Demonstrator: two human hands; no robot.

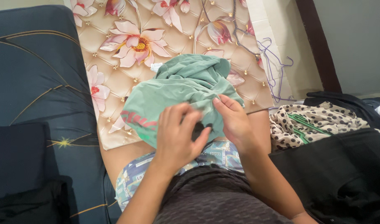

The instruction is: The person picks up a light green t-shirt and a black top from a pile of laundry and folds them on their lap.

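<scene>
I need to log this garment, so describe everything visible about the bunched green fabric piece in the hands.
The soft, sea-green knit garment looks like cotton jersey. It is crumpled into a loose heap, with folds and a hem edge on top, a small white tag at its upper left, and pink and green printed marks along its lower left. It rests on the person's lap, over a floral quilted panel. The left hand pinches its lower edge, and the right hand grips the fabric beside it.
</scene>
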